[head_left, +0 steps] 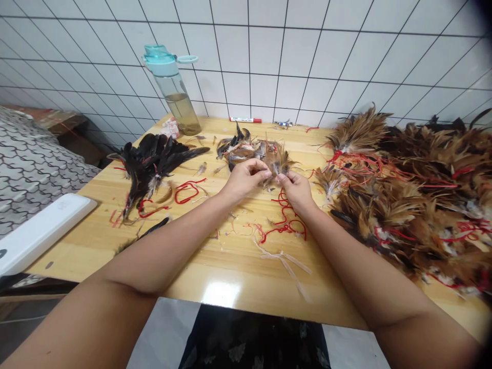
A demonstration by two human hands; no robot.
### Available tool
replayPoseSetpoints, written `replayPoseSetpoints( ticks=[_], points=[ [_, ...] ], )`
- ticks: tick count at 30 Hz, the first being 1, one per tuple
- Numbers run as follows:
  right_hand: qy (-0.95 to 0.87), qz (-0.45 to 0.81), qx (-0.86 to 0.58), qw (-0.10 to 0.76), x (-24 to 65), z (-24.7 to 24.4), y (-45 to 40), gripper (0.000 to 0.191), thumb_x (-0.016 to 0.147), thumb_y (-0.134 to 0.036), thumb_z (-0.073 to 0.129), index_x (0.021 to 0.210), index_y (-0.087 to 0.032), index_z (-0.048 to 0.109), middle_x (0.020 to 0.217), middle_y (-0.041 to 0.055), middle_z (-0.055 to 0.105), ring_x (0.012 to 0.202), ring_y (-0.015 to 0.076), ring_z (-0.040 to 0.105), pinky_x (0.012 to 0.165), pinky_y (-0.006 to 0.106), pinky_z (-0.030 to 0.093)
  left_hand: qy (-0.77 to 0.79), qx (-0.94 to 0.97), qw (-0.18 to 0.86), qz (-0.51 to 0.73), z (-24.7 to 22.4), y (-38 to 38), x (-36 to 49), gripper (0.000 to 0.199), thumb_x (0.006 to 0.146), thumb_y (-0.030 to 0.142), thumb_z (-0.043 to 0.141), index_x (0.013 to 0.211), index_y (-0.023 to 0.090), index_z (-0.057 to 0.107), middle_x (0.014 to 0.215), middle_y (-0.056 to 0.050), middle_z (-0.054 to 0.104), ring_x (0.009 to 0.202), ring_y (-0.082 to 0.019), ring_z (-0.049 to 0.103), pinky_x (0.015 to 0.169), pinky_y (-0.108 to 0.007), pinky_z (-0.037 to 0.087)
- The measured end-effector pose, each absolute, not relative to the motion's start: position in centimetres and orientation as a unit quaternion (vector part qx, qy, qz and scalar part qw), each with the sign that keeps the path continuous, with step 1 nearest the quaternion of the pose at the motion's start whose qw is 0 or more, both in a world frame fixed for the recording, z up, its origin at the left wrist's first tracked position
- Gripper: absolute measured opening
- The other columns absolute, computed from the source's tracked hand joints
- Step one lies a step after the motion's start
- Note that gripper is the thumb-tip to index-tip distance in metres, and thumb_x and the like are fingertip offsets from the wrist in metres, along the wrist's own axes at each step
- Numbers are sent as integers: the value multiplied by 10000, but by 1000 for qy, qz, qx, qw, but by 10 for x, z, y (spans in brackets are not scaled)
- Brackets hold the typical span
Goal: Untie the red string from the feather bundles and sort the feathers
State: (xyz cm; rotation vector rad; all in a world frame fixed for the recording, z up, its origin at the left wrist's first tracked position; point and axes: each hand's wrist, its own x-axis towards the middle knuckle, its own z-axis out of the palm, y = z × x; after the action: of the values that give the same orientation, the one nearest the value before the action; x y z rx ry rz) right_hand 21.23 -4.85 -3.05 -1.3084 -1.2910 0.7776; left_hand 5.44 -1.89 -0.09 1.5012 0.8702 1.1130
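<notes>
Over the middle of the table, my left hand (250, 177) is closed in a pinch, thumb against fingers; what lies between them is too small to make out. Close on its right, my right hand (295, 188) pinches the pale lower end of a brown feather (280, 163) between thumb and finger. Just behind both hands lies a loose pile of brown and black feathers (242, 149), partly covered by the left hand. Red string (285, 218) curls on the wood below the right hand, with a strip of clear plastic tie (282, 256) nearer the front edge.
Black feather bundles (154, 159) lie at the left, beside a red string loop (188, 190). Large heaps of brown feather bundles (400, 205) cover the right side. A water bottle (179, 100) and a red marker (245, 120) are by the tiled wall. A white device (48, 230) sits at the left edge.
</notes>
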Motion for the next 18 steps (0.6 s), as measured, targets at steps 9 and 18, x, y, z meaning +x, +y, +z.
replayPoseSetpoints(
  ticks=[9,18],
  points=[
    [-562,391,-507,523,213,-32,-47,441,654,-583,695,547,-206,492,532,-44,413,555,104,372,546,261,315,362,685,463,430,-4,-22,55,156,681,264,730,732,153,632,712,-5,669,663,-111,600,670,-241,468],
    [-582,462,-468,477,218,-22,-52,412,591,-583,764,624,-188,652,629,8,622,661,154,546,656,288,435,322,696,485,420,-2,-22,54,101,723,233,660,774,148,638,667,10,640,622,-108,595,665,-250,480]
  ],
)
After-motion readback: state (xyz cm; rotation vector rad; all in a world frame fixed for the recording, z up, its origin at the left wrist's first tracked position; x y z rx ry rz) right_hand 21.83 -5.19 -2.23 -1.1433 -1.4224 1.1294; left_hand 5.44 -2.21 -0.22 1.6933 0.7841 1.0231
